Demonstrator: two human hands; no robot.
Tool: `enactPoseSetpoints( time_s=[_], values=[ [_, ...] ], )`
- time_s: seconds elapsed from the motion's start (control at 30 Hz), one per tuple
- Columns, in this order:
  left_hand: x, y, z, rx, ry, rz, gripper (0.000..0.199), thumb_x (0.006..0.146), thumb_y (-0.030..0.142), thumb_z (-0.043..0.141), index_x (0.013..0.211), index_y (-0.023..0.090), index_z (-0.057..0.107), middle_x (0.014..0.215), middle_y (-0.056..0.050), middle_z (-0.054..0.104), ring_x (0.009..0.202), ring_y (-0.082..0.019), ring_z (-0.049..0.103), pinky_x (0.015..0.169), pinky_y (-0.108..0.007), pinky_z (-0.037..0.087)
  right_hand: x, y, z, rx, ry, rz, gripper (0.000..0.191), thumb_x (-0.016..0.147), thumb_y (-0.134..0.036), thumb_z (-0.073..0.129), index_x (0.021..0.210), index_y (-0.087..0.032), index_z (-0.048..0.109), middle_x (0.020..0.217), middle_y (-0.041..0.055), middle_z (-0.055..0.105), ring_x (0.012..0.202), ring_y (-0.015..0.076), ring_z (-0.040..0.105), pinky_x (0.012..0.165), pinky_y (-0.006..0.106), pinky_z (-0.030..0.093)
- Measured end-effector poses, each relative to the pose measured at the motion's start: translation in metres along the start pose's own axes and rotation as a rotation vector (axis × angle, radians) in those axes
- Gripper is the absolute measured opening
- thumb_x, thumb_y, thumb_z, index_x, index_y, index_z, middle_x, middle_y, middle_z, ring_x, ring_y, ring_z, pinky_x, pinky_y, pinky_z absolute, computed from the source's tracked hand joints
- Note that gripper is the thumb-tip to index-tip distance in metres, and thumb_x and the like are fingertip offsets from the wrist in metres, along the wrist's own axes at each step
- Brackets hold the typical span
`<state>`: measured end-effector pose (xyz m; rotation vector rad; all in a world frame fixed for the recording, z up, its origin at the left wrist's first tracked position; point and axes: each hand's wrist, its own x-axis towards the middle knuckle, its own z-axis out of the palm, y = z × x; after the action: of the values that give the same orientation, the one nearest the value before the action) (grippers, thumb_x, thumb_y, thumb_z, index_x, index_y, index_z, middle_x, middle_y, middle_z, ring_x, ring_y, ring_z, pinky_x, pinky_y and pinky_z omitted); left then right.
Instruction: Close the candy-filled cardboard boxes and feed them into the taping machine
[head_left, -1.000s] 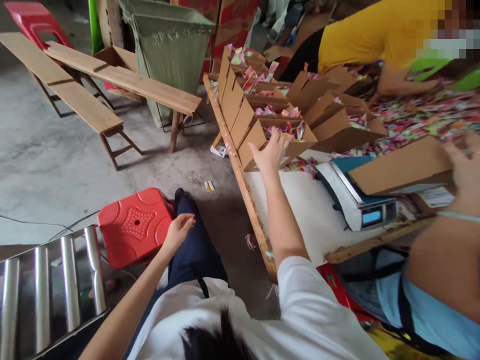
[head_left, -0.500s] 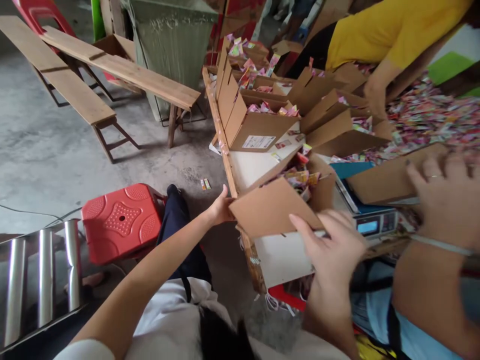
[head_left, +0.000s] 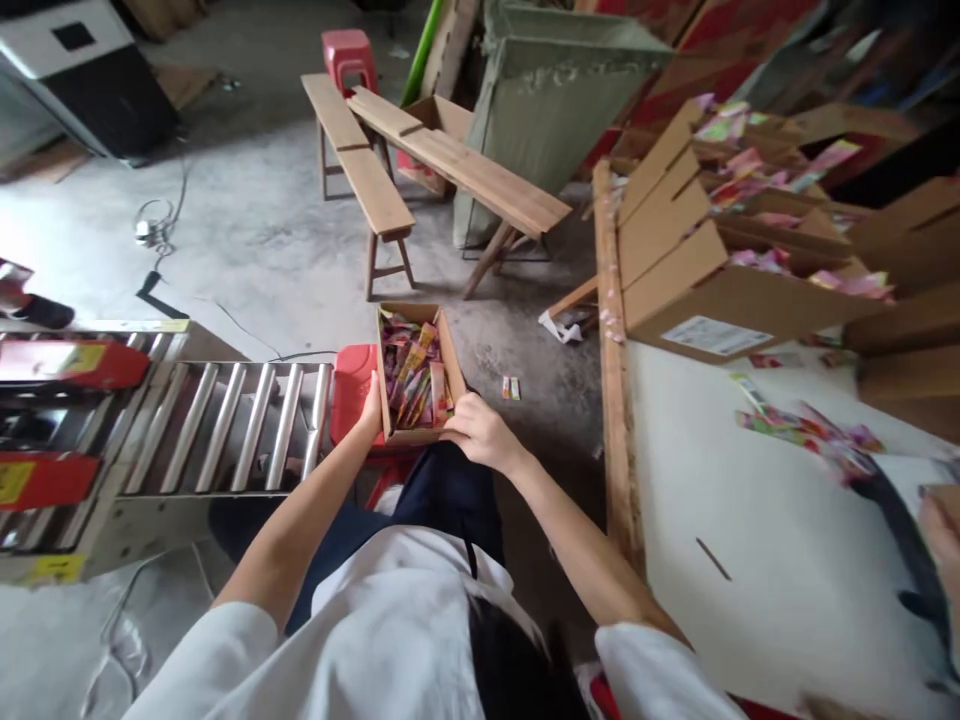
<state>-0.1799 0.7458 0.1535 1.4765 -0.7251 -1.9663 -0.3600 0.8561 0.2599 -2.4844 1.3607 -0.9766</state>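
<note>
Between my two hands is an open cardboard box [head_left: 417, 437], held in the air in front of my body. Inside it lie many small colourful packets [head_left: 414, 372], pink, yellow and purple. My left hand [head_left: 370, 408] grips the box's left wall, its fingers partly hidden by the box. My right hand [head_left: 481, 432] is closed on the near right corner. Part of a red plastic stool [head_left: 351, 385] shows behind and beside the box.
A roller conveyor [head_left: 225, 425] with red parts stands at left. To the right, a white-topped table [head_left: 697, 480] carries larger cardboard boxes [head_left: 686, 310] of packets. Wooden benches [head_left: 480, 175] stand ahead, near a grey-green bin [head_left: 547, 110]. Another person's hand [head_left: 941, 535] is at the right edge.
The box has left the table and moved left with both my hands, over the stool area. My view has turned left, bringing more of the conveyor into sight.
</note>
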Motion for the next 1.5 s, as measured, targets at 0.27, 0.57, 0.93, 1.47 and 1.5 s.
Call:
enactPoseSetpoints(
  time_s=[0.27,0.57,0.93,1.47,1.5],
  values=[
    [0.045,0.075,-0.053,0.221,0.110,0.739,0.049,0.096,0.051,0.045,0.131,0.020,0.058,0.142,-0.011,0.057,0.134,-0.022,0.049,0.114,-0.036,0.037,0.020,-0.012,0.049,-0.277,-0.175,0.175,0.044,0.096,-0.034,0.054,0.135,-0.016,0.056,0.142,0.0172,0.053,0.138,0.0319,0.041,0.120,0.062,0.026],
    [0.061,0.123,-0.064,1.010,-0.275,1.009,0.046,0.092,0.047,0.046,0.064,0.018,0.067,0.072,-0.009,0.063,0.078,-0.021,0.060,0.083,-0.037,0.043,0.084,0.021,0.153,-0.271,-0.423,0.613,0.060,0.100,-0.029,0.036,0.154,-0.004,0.030,0.163,0.0171,0.020,0.154,0.0282,0.012,0.127,0.053,0.009],
    [0.065,0.077,0.001,0.998,0.082,0.946,0.042,0.093,0.026,0.043,0.127,0.008,0.060,0.142,-0.024,0.050,0.140,-0.037,0.039,0.121,-0.056,0.006,0.058,-0.004,0.058,0.217,0.067,0.758,0.055,0.100,-0.039,0.037,0.153,-0.022,0.037,0.156,0.0099,0.040,0.148,0.0249,0.033,0.121,0.046,0.034],
    [-0.036,-0.057,-0.007,-0.332,0.153,-0.060,0.054,0.096,0.056,0.041,0.126,0.015,0.060,0.136,-0.016,0.061,0.124,-0.026,0.058,0.107,-0.038,0.045,0.012,0.010,0.054,-0.011,-0.097,0.815,0.102,0.069,-0.052,0.074,0.154,-0.017,0.030,0.152,0.0205,0.038,0.140,0.0374,0.040,0.112,0.058,0.040],
    [-0.045,-0.057,-0.007,-0.446,0.123,-0.060,0.058,0.095,0.061,0.039,0.128,0.018,0.059,0.137,-0.013,0.061,0.125,-0.024,0.058,0.107,-0.036,0.045,0.021,0.004,0.049,0.001,-0.110,0.754,0.103,0.069,-0.050,0.074,0.155,-0.018,0.028,0.154,0.0192,0.036,0.142,0.0360,0.038,0.114,0.057,0.038]
  ],
)
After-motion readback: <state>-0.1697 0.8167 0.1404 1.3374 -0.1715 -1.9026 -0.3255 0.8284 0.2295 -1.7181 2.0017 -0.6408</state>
